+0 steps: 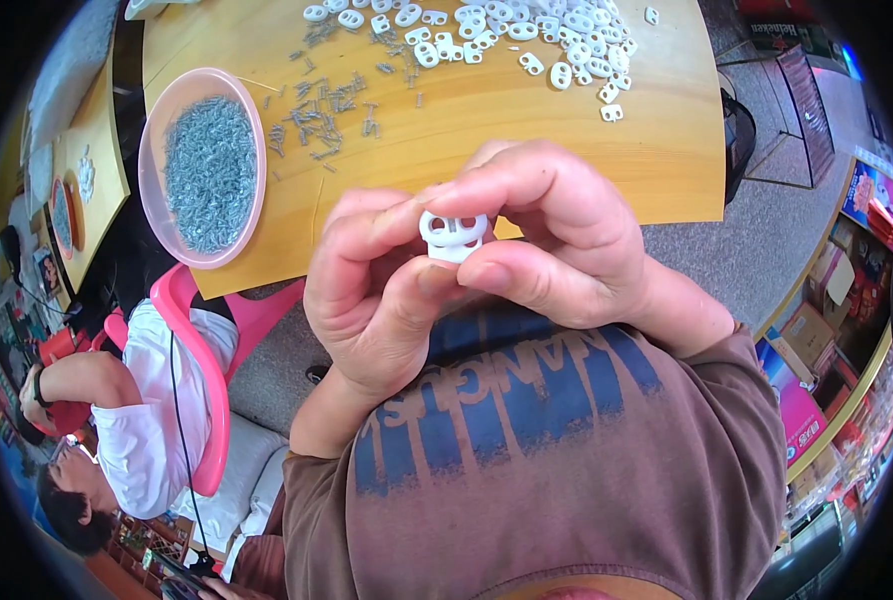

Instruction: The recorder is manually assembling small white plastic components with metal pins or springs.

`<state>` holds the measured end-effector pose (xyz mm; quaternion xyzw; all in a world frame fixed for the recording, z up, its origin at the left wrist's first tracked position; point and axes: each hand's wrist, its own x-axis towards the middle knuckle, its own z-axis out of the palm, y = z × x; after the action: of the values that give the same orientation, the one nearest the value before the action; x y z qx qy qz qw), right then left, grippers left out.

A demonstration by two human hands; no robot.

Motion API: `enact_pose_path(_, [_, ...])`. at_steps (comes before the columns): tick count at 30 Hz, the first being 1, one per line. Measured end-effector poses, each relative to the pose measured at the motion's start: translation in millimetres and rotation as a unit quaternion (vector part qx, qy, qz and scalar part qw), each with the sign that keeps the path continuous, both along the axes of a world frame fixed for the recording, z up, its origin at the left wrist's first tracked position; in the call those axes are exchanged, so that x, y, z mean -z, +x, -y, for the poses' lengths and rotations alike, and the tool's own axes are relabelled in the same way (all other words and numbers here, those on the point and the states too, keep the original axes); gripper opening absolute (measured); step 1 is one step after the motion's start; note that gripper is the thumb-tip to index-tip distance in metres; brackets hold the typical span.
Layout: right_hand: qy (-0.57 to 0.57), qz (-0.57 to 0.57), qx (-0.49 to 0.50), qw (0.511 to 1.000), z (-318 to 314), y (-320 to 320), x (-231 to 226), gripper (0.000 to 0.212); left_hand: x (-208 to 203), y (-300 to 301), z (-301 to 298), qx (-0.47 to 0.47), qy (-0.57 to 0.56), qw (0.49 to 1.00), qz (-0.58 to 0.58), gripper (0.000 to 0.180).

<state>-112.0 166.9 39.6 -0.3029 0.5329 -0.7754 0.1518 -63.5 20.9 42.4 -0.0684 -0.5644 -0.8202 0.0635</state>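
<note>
Between my two hands is a white plastic two-hole cord lock (453, 236), held up in front of my chest near the table's edge. My left hand (371, 270) pinches its left side with thumb and fingers. From the other side my right hand (566, 235) grips it, thumb low and index finger along the top. A small grey spring shows in the middle of the cord lock. Loose springs (321, 110) lie scattered on the table, and a heap of white cord lock pieces (566, 35) sits at the far side.
A pink bowl (151, 215) full of small metal springs stands at the left of the wooden table (656, 150). Another person in a white shirt (161, 400) sits at the left on a pink chair (191, 375). Shelves with boxes (816, 330) line the right.
</note>
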Motion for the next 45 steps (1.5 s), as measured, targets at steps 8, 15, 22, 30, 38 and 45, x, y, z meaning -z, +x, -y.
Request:
enact_pose_path(8, [-0.025,0.023,-0.015,0.999,3,1,0,0.026,0,3,1,0.013,0.006,1.0,-0.02,0.027])
enact_pose_path(15, [-0.029,-0.002,-0.033,0.999,11,2,-3,0.026,4,15,2,-0.025,0.001,0.999,-0.045,0.028])
enact_pose_path(22, [-0.03,0.019,-0.037,0.999,16,3,-4,0.027,4,16,5,-0.04,-0.005,0.998,-0.048,0.03])
enact_pose_path(30, [-0.016,0.028,-0.041,0.999,16,4,-4,0.025,3,14,4,-0.029,0.006,0.999,-0.042,0.028])
enact_pose_path(38, [-0.014,0.004,-0.017,1.0,18,5,0,0.021,4,12,5,-0.032,0.002,0.998,-0.045,0.025])
enact_pose_path(45, [-0.033,-0.005,-0.022,0.999,19,6,2,0.02,6,11,11,-0.022,-0.055,0.996,-0.068,0.024])
